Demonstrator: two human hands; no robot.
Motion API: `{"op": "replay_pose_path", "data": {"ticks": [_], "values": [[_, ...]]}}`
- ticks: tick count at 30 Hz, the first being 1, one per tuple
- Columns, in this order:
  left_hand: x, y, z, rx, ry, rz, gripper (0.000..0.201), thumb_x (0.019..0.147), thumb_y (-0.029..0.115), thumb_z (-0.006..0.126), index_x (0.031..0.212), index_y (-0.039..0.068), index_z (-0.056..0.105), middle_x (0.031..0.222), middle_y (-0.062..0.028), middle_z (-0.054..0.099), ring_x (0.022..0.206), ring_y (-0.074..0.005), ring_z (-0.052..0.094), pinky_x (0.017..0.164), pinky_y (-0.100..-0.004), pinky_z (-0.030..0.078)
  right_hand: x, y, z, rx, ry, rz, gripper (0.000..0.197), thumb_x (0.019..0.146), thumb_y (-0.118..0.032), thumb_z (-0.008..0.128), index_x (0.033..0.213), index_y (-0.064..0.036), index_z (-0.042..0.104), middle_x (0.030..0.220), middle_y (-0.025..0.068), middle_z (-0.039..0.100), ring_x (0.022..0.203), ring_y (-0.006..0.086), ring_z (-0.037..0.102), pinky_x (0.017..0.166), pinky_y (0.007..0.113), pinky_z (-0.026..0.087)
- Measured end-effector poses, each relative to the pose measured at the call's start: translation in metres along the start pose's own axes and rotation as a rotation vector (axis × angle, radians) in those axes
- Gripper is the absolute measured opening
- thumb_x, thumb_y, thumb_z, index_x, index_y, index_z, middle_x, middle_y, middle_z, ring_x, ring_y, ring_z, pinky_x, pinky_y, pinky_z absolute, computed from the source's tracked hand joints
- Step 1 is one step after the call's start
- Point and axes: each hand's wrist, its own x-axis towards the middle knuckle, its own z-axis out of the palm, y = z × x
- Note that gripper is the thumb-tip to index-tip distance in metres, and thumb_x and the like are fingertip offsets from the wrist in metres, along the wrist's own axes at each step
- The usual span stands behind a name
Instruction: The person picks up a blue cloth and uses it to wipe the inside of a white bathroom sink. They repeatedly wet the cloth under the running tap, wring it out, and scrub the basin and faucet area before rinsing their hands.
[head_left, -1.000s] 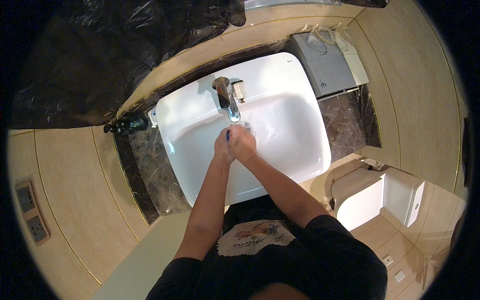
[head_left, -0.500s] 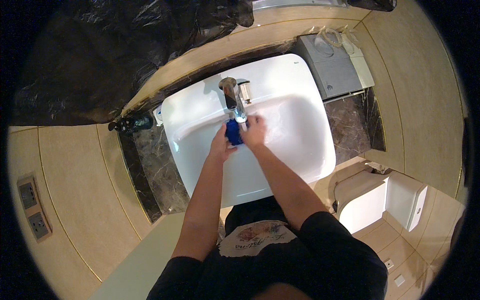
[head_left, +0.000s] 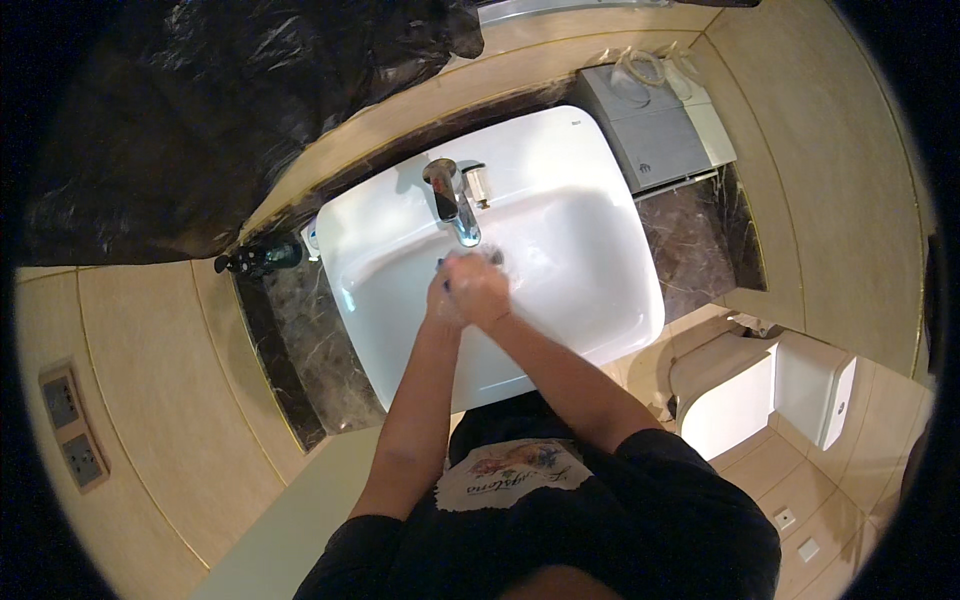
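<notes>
Blue shows only in small slivers: a soft-looking blue item (head_left: 440, 264) sits at the centre of the frame, mostly hidden between two hands over the basin. Half a second ago the hands were parted and much more of it was exposed right at the tap's outlet; now they have come together just below it, so it looks squeezed rather than spread, much as it was a second ago. The right hand (head_left: 484, 289) folds over the left hand (head_left: 444, 302), both clenched around the item; blur hides how each finger lies.

Around them curves the white basin (head_left: 600, 315), its dark drain (head_left: 493, 257) just right of the knuckles. Above stands the chrome tap (head_left: 441, 195), with a small pale object (head_left: 478, 187) beside it. Farther out, a dark bottle (head_left: 262, 258) is at centre left, a grey box (head_left: 655, 140) at upper right, and black sheeting (head_left: 200, 120) fills the upper left.
</notes>
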Motion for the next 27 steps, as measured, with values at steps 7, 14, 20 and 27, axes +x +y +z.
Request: {"op": "replay_pose_path", "data": {"ticks": [7,14,20,27], "values": [[-0.019,0.005,0.057,0.476,0.471,0.057,0.03,0.088,0.032,0.064,0.107,0.01,0.058,0.096,-0.0023,0.063,0.087,-0.015,0.059,0.08,-0.0303,0.046,0.03,0.076,-0.014,0.165,0.238,0.232,0.021,0.091,-0.022,0.058,0.079,-0.0048,0.06,0.084,0.018,0.059,0.08,0.0386,0.057,0.072,0.046,0.047],[-0.028,0.045,-0.023,1.02,0.652,0.153,0.042,0.089,0.028,0.063,0.127,0.013,0.052,0.117,-0.0072,0.057,0.103,-0.0237,0.055,0.089,-0.0374,0.042,0.025,0.126,-0.031,-0.12,0.409,0.183,0.031,0.079,-0.02,0.07,0.106,-0.0086,0.06,0.112,0.0175,0.055,0.105,0.0374,0.049,0.091,0.046,0.039],[0.009,0.02,0.003,0.477,0.511,-0.098,0.049,0.094,0.048,0.051,0.122,0.008,0.055,0.114,-0.0053,0.06,0.103,-0.028,0.057,0.089,-0.0389,0.048,0.004,0.074,0.06,0.102,-0.007,0.437,0.045,0.084,-0.032,0.064,0.121,-0.0092,0.054,0.12,0.0194,0.051,0.108,0.0391,0.051,0.091,0.047,0.044],[0.015,0.035,-0.043,-0.033,0.002,-0.211,0.045,0.094,0.048,0.051,0.11,0.007,0.059,0.097,-0.0131,0.065,0.086,-0.0273,0.064,0.078,-0.0416,0.054,-0.017,-0.028,-0.012,0.354,-0.061,0.186,0.031,0.082,-0.033,0.067,0.096,-0.0075,0.058,0.101,0.0194,0.053,0.099,0.0383,0.054,0.078,0.048,0.048]]}}
